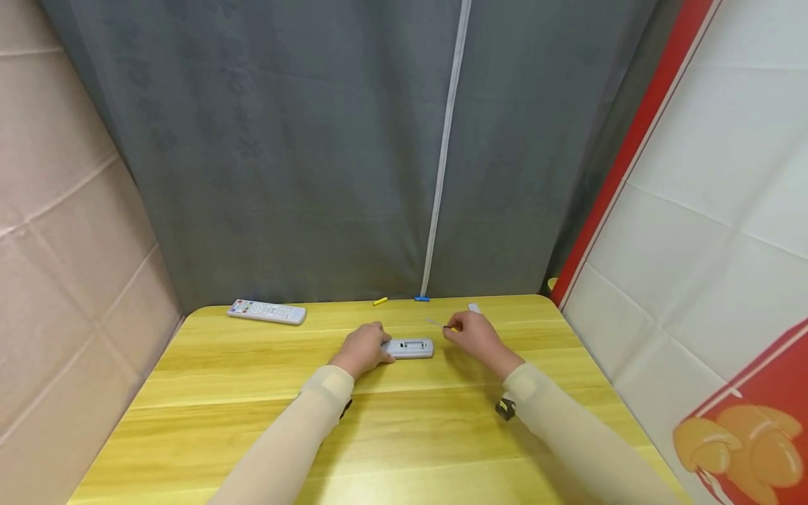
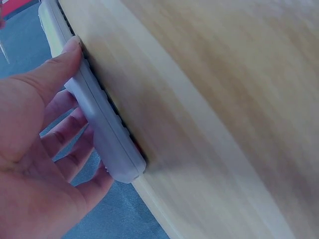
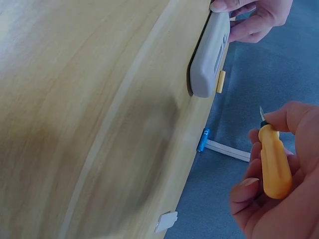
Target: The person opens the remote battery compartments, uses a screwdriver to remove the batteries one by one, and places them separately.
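Note:
My left hand (image 1: 364, 350) grips a grey-white remote control (image 1: 409, 348) from its left end, thumb on the near edge and fingers along the far one. The remote lies buttons down on the table, its battery compartment facing up with no cover on it. In the left wrist view the thumb presses the side of the remote (image 2: 107, 124). Held up off the table in my right hand (image 1: 475, 335) is a small screwdriver (image 3: 275, 164) with a yellow handle. Its thin metal shaft points left toward the remote, apart from it.
A second remote (image 1: 268, 311) lies buttons up at the back left. Along the far edge are a yellow battery (image 1: 380, 301) and a blue battery (image 1: 422, 299). A small white cover (image 1: 474, 308) lies behind my right hand. A grey curtain (image 1: 303, 154) hangs behind the wooden table (image 1: 404, 449).

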`<state>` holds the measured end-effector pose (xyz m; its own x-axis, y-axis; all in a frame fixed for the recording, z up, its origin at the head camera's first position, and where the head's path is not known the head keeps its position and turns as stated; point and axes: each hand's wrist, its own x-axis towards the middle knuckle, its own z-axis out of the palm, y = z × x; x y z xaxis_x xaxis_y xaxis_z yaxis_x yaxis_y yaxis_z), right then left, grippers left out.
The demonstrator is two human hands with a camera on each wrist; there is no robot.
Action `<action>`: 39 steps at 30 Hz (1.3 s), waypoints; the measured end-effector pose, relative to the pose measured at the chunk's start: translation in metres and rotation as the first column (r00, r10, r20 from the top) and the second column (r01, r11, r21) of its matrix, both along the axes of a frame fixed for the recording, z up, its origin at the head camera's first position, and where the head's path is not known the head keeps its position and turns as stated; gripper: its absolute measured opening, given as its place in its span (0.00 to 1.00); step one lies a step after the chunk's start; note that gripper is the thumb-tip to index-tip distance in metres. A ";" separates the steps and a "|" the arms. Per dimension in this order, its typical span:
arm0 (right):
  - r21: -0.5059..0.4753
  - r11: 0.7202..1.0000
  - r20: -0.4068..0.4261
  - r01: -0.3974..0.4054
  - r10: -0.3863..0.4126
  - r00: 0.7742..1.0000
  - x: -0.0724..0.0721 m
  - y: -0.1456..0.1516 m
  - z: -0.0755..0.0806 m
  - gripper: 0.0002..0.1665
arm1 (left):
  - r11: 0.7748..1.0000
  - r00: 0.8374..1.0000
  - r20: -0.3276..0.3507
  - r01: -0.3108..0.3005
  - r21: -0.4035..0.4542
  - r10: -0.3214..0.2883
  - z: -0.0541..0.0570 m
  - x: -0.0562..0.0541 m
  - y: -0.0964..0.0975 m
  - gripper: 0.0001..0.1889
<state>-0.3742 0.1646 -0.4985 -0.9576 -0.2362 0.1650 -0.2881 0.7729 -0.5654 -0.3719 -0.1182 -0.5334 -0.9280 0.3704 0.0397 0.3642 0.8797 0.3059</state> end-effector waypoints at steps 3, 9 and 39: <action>0.002 1.000 0.004 0.009 -0.009 1.000 0.001 0.001 -0.001 0.06 | 1.000 1.000 0.000 0.004 -0.002 -0.004 -0.001 0.000 0.000 0.26; 0.005 0.999 0.001 0.034 -0.034 0.999 0.003 0.005 -0.002 0.07 | 1.000 1.000 -0.006 0.007 -0.004 -0.007 -0.002 -0.001 -0.001 0.26; 0.036 0.992 0.022 0.123 -0.124 0.992 0.011 0.029 -0.010 0.09 | 1.000 1.000 -0.002 0.003 0.003 -0.003 -0.001 0.000 -0.002 0.27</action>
